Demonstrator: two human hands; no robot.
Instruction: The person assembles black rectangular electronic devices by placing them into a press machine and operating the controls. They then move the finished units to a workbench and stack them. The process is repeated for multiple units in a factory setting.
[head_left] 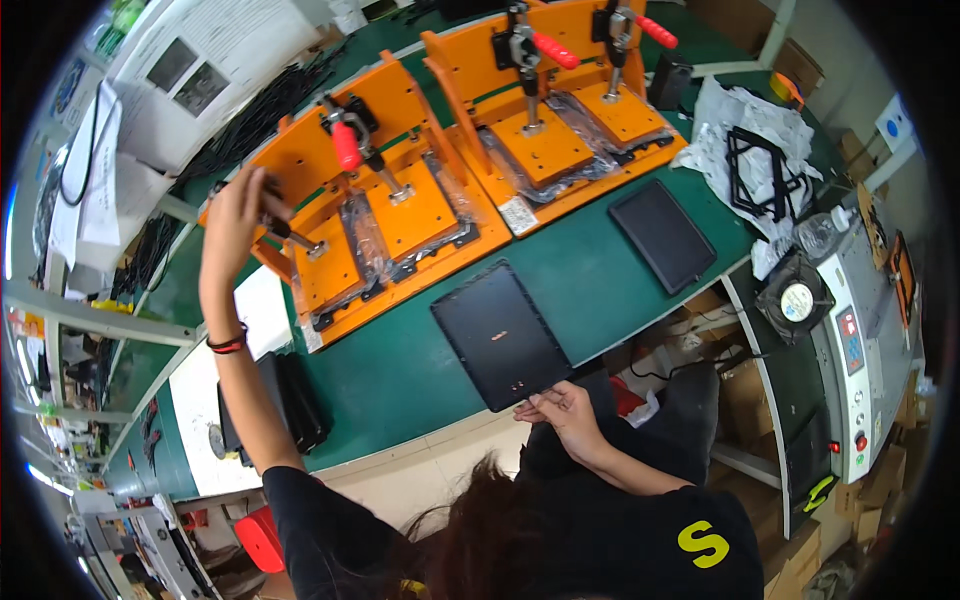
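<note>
My right hand (563, 414) pinches the lower edge of a flat black tablet-like panel (500, 335), tilted over the front of the green table. The panel has a small mark in its middle and tiny holes near the held edge. My left hand (240, 220) is raised at the leftmost toggle clamp (295, 238) of an orange fixture (440, 240). Its fingers curl around the clamp's handle end, which they mostly hide. Beside it stands another toggle clamp (362, 152) with a red grip. Plastic film and dark parts lie beneath the fixture's orange pressing plates.
A second orange fixture (560, 200) with two red-handled clamps stands to the right. Another black panel (662, 237) lies on the table (590, 300). White wrapping (715, 120) with black frames, a bottle (822, 232), a fan (795, 300) and a machine with a display (850, 350) occupy the right. Black panels (285, 400) are stacked under my left arm.
</note>
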